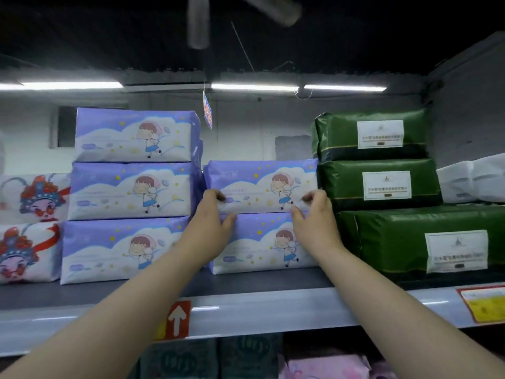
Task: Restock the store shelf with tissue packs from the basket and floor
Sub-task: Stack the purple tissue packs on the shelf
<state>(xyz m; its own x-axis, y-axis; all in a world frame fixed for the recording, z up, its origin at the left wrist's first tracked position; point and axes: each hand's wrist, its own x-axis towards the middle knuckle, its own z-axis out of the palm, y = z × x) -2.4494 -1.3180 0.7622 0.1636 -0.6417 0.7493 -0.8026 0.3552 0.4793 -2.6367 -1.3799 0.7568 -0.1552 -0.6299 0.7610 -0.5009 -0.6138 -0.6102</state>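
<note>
Purple tissue packs with a cartoon girl fill the top shelf. A stack of three stands at the left. To its right, an upper purple pack lies on a lower purple pack. My left hand pinches the upper pack's lower left corner. My right hand pinches its lower right corner. Both hands rest at the seam between the two packs. The basket and the floor are out of view.
Three dark green packs are stacked right beside the purple ones. White packs with a red-and-blue mask figure sit at the far left. A white pack lies far right. Teal and pink packs show on the shelf below.
</note>
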